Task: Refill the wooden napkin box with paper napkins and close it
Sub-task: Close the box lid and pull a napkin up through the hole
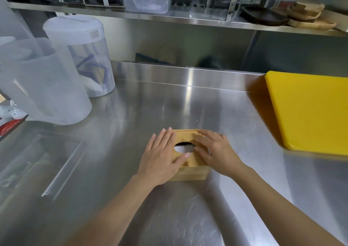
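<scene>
A small wooden napkin box (pixel 190 172) sits on the steel counter, near the middle. Its top lid has an oval hole (pixel 183 148), and white paper shows inside it. My left hand (pixel 162 159) lies flat on the left side of the lid, thumb reaching toward the hole. My right hand (pixel 216 151) rests on the right side of the lid, fingers spread over its far right corner. Both palms press on the box top. No loose napkins are in view.
Two tall translucent plastic containers (pixel 49 87) stand at the left. A yellow cutting board (pixel 310 112) lies at the right. A clear acrylic piece (pixel 56 166) lies flat at the near left. A steel shelf (pixel 169 18) above carries bins and wooden plates.
</scene>
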A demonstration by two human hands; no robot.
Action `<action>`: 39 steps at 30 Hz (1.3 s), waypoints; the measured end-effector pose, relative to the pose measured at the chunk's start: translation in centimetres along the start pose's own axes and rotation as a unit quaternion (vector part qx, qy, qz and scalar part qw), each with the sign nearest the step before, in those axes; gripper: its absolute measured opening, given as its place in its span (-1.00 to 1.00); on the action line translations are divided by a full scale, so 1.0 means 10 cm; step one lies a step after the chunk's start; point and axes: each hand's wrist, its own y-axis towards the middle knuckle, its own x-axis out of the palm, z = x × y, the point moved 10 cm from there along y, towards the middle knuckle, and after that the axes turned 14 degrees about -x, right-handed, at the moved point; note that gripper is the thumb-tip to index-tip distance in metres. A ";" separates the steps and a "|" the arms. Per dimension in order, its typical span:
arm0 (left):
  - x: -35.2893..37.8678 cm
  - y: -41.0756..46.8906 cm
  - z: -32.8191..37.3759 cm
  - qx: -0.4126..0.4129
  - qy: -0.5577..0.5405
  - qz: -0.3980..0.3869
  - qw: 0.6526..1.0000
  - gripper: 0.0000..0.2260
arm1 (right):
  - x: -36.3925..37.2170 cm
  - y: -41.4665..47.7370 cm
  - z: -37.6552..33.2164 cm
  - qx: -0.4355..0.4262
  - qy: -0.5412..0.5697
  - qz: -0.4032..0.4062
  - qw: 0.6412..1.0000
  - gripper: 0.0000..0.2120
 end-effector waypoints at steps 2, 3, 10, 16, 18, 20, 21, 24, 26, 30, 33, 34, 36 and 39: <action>0.04 0.00 0.00 -0.003 0.011 0.000 1.000 -0.20 | -0.03 0.06 -0.10 -0.028 -0.018 0.008 0.999 -0.64; 0.05 0.01 0.00 -0.003 0.015 0.000 1.000 -0.20 | -0.03 0.10 -0.14 -0.040 -0.031 0.003 0.999 -0.68; 0.02 -0.01 0.01 -0.001 0.011 0.016 1.000 -0.23 | 0.22 0.37 -0.31 -0.087 -0.084 -0.129 0.984 -0.68; 0.03 0.00 0.01 -0.005 -0.031 0.007 0.999 -0.22 | 0.46 0.43 -0.34 -0.081 -0.165 -0.294 0.938 -0.62; 0.02 0.00 0.00 -0.003 -0.035 0.004 0.999 -0.23 | 0.54 0.45 -0.32 -0.074 -0.194 -0.338 0.918 -0.63; 0.01 0.00 -0.01 -0.005 -0.043 0.000 0.999 -0.24 | 0.57 0.47 -0.31 -0.060 -0.213 -0.366 0.904 -0.61; 0.00 0.00 0.00 -0.007 -0.048 -0.003 0.999 -0.25 | 0.56 0.48 -0.31 -0.055 -0.218 -0.369 0.902 -0.59; 0.00 -0.01 0.00 -0.016 -0.059 -0.019 0.998 -0.27 | 0.47 0.54 -0.36 -0.057 -0.218 -0.322 0.919 -0.56; 0.01 -0.01 0.01 -0.019 -0.064 -0.025 0.997 -0.29 | 0.43 0.56 -0.37 -0.066 -0.210 -0.278 0.935 -0.58; 0.03 0.01 0.00 -0.020 -0.067 -0.032 0.997 -0.30 | 0.40 0.59 -0.38 -0.077 -0.187 -0.230 0.952 -0.62; 0.04 0.00 -0.01 -0.021 -0.074 -0.038 0.996 -0.34 | 0.35 0.59 -0.38 -0.089 -0.172 -0.194 0.962 -0.64; 0.04 0.00 -0.01 -0.021 -0.075 -0.039 0.996 -0.35 | 0.33 0.59 -0.39 -0.097 -0.164 -0.177 0.966 -0.64; 0.04 0.01 -0.01 -0.021 -0.074 -0.041 0.996 -0.35 | 0.29 0.58 -0.41 -0.118 -0.153 -0.153 0.969 -0.56; 0.04 0.01 -0.01 -0.020 -0.073 -0.047 0.996 -0.36 | 0.22 0.55 -0.43 -0.126 -0.130 -0.119 0.976 -0.50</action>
